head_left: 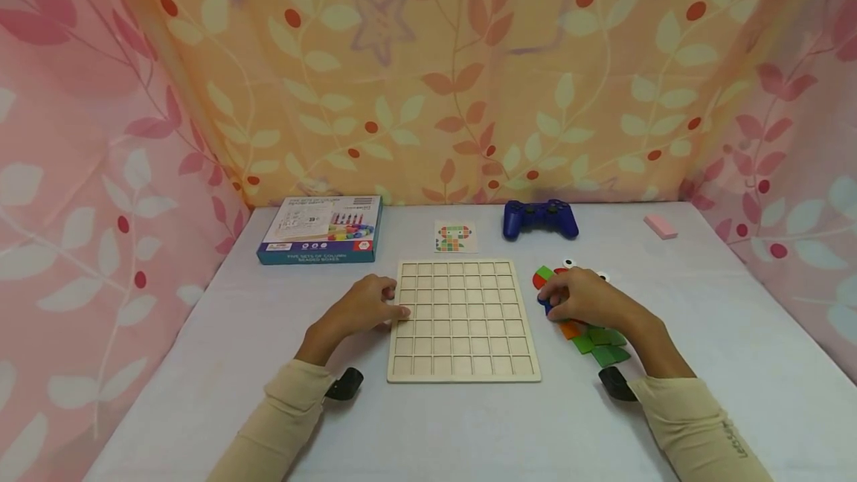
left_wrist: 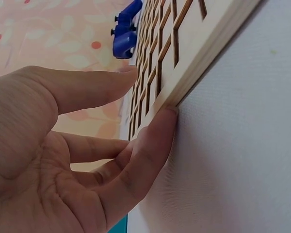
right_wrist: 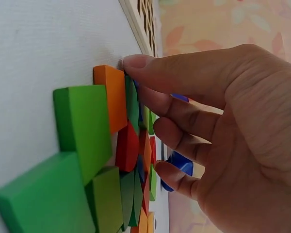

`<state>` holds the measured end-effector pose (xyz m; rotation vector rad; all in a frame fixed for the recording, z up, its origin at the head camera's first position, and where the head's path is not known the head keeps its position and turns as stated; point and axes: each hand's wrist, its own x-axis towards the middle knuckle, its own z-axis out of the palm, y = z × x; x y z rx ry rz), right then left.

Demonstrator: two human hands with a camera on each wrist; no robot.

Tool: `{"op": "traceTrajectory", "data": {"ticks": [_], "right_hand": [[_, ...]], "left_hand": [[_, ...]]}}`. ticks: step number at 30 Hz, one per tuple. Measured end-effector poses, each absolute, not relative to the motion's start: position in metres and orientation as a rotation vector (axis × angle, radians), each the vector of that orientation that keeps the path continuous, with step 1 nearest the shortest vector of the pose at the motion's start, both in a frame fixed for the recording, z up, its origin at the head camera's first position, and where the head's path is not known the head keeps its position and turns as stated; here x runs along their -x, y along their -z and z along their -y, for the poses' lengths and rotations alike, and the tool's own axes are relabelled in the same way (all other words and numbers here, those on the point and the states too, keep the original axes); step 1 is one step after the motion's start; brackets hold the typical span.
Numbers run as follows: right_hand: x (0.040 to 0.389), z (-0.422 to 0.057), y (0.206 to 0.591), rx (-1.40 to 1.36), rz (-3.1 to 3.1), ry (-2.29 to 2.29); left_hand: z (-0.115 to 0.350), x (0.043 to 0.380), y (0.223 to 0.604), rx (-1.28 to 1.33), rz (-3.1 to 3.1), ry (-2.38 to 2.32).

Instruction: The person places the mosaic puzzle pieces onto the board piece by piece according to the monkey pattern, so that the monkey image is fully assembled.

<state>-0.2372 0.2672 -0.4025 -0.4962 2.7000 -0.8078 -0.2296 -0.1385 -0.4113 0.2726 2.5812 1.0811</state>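
A pale wooden grid board (head_left: 462, 327) lies flat in front of me. My left hand (head_left: 368, 303) holds its left edge. In the left wrist view the thumb (left_wrist: 99, 90) reaches over the grid while the fingertips press the rim. To the board's right, my right hand (head_left: 589, 297) is down among a loose cluster of coloured blocks. Its thumb and forefinger pinch a blue block (head_left: 544, 306), mostly hidden by the fingers. Around it lie green blocks (right_wrist: 87, 131), an orange block (right_wrist: 110, 97) and a red block (right_wrist: 127, 148). The palm covers part of the cluster in the head view.
Behind the board stands a small card with a coloured mosaic picture (head_left: 457, 236). A flat boxed set (head_left: 320, 230) is at the back left, a blue game controller (head_left: 541, 219) at the back right. Farther right lies a pink block (head_left: 660, 227). Patterned curtains (head_left: 428, 95) enclose the white table.
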Motion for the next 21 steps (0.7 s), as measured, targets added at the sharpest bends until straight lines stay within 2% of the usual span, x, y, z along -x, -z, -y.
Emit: {"op": "traceTrajectory", "data": {"ticks": [21], "right_hand": [[0.2401,-0.2619,0.4068,0.494,-2.756,0.738]], "left_hand": [[0.1451,0.2291,0.4118,-0.205,-2.468,-1.205]]}}
